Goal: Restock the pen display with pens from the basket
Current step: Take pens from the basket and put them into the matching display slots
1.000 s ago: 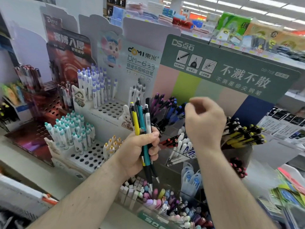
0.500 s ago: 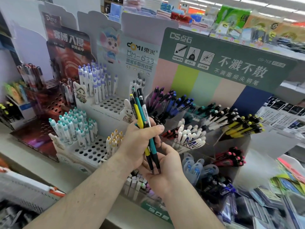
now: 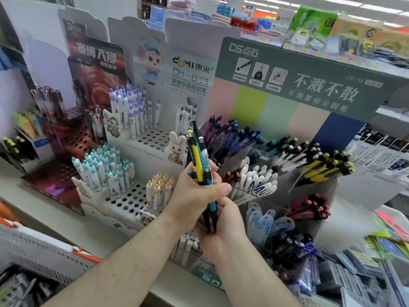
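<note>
Several pens (image 3: pixel 200 160) stand upright in my left hand (image 3: pixel 194 191), a yellow one, teal ones and black ones, with my fingers wrapped tight round the middle of the bunch. My right hand (image 3: pixel 221 227) sits just under it, palm up, fingers curled loosely round the lower tips of those same pens. Both hands hover in front of the pen display (image 3: pixel 276 165), whose clear slanted bins hold purple, blue, teal, white and yellow pens to the right and far side of my hands. To the left, a white stand (image 3: pixel 141 196) with round holes holds capped white pens. At the near left edge I see a white basket (image 3: pixel 44 251) with an orange clip.
</note>
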`<state>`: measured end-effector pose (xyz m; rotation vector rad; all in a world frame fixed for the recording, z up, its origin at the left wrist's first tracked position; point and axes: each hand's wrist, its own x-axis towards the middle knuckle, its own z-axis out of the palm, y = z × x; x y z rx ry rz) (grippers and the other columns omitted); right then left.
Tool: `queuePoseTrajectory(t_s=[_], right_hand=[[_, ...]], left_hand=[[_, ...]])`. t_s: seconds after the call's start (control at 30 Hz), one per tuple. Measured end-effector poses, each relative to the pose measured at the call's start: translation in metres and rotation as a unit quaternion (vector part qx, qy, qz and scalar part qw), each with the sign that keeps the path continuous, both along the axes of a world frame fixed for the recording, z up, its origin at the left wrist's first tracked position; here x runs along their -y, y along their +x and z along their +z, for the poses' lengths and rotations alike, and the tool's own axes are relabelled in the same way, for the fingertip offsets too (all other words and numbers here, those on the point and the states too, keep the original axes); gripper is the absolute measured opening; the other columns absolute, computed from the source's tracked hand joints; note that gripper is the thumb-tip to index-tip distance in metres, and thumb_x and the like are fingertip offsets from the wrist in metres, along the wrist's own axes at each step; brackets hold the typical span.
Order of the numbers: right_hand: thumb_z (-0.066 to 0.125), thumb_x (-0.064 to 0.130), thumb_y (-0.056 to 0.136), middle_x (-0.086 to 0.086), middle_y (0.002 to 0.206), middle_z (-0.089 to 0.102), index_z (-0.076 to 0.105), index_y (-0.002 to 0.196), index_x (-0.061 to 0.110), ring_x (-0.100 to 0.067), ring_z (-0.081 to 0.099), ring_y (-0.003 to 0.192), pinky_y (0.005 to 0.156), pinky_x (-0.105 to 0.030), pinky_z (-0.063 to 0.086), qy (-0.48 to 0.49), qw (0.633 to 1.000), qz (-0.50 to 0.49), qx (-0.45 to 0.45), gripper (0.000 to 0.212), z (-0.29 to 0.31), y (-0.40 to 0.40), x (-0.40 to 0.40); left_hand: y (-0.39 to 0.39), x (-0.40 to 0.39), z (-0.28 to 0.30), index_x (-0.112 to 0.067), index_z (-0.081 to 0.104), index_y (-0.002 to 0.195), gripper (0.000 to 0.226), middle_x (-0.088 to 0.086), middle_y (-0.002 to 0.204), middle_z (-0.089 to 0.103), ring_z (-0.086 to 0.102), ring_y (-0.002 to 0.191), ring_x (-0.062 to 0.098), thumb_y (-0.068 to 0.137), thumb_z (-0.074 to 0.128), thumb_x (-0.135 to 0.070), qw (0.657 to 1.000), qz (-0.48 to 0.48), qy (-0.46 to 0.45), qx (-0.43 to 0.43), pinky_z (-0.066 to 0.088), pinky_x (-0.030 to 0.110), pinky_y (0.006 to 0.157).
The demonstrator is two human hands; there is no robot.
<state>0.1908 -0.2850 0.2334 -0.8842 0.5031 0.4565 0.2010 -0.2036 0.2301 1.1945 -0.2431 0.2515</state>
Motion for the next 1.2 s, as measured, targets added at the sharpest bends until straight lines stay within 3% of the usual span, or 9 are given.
queuePoseTrajectory(t_s=[0.17,0.37,0.5,0.6,0.73,0.87,0.93,1.0,1.2], right_hand=[[0.054,0.022,0.095,-0.011,0.097,0.077,0.081,0.083,0.02,-0.028,0.072,0.096,0.088,-0.043,0.057,0.026,0.999,-0.028,0.029,0.03,0.0,0.001,0.001],[0.049,0.044,0.1,-0.004,0.098,0.077,0.08,0.094,0.024,-0.026,0.07,0.103,0.096,-0.049,0.054,-0.095,0.992,0.04,0.072,0.037,-0.011,0.0,0.005],[0.046,0.043,0.1,-0.005,0.078,0.071,0.074,0.084,0.013,-0.024,0.067,0.083,0.091,-0.05,0.054,-0.3,0.93,0.0,0.212,0.044,-0.003,0.007,0.019],[0.055,0.037,0.099,0.001,0.071,0.065,0.07,0.083,0.013,-0.017,0.058,0.068,0.073,-0.04,0.051,-0.329,0.88,-0.048,0.339,0.033,0.022,0.013,0.028],[0.074,0.039,0.086,-0.012,0.076,0.067,0.069,0.084,0.012,-0.019,0.059,0.058,0.051,-0.035,0.052,-0.366,0.84,0.056,0.397,0.027,0.034,0.017,0.029],[0.075,0.028,0.087,-0.024,0.072,0.059,0.065,0.076,0.005,-0.021,0.053,0.054,0.041,-0.029,0.047,-0.347,0.846,0.063,0.4,0.027,0.035,0.017,0.037],[0.074,0.025,0.088,-0.018,0.069,0.062,0.067,0.076,0.007,-0.02,0.056,0.059,0.049,-0.042,0.055,-0.363,0.83,0.053,0.419,0.023,0.037,0.017,0.038],[0.071,0.022,0.091,-0.009,0.062,0.062,0.067,0.074,0.008,-0.023,0.062,0.059,0.057,-0.045,0.059,-0.354,0.831,0.037,0.427,0.022,0.039,0.015,0.039],[0.059,0.016,0.099,0.002,0.052,0.045,0.061,0.076,0.001,-0.009,0.039,0.047,0.046,-0.021,0.035,-0.243,0.881,-0.144,0.379,0.027,0.051,0.026,0.057]], left_hand=[[-0.005,0.007,-0.008,-0.009,0.055,0.084,0.019,0.011,0.062,0.054,0.056,0.061,0.025,0.073,0.068,-0.002,0.999,0.017,0.018,-0.031,0.05,0.036,0.072],[-0.004,-0.002,-0.005,-0.014,0.058,0.068,0.013,0.01,0.057,0.045,0.044,0.049,0.021,0.08,0.065,-0.012,0.994,-0.066,-0.038,-0.076,0.043,0.031,0.056],[-0.006,-0.014,-0.005,-0.018,0.062,0.071,0.009,0.005,0.055,0.045,0.041,0.045,0.016,0.073,0.07,-0.014,0.988,-0.122,-0.019,-0.096,0.037,0.028,0.049],[-0.01,-0.016,-0.005,-0.017,0.063,0.072,0.007,0.004,0.058,0.047,0.041,0.045,0.015,0.076,0.067,-0.012,0.979,-0.158,0.005,-0.132,0.036,0.025,0.046],[-0.014,-0.01,-0.003,-0.018,0.066,0.065,0.018,0.006,0.058,0.054,0.045,0.044,0.014,0.082,0.064,-0.012,0.977,-0.156,0.042,-0.141,0.037,0.023,0.042],[-0.016,-0.009,-0.003,-0.021,0.075,0.078,0.016,0.012,0.075,0.068,0.056,0.054,0.024,0.088,0.066,-0.014,0.983,-0.128,0.039,-0.129,0.046,0.024,0.043],[-0.016,-0.008,-0.001,-0.021,0.073,0.081,0.003,0.014,0.08,0.071,0.064,0.056,0.023,0.083,0.071,-0.023,0.981,-0.135,0.021,-0.135,0.051,0.027,0.048],[-0.016,-0.007,-0.001,-0.014,0.068,0.086,0.013,0.015,0.083,0.072,0.069,0.063,0.026,0.08,0.071,-0.025,0.979,-0.144,0.008,-0.147,0.055,0.029,0.054],[-0.01,-0.01,-0.003,-0.013,0.06,0.086,0.008,0.014,0.088,0.072,0.069,0.067,0.027,0.086,0.061,-0.006,0.971,-0.088,-0.106,-0.194,0.056,0.033,0.057]])
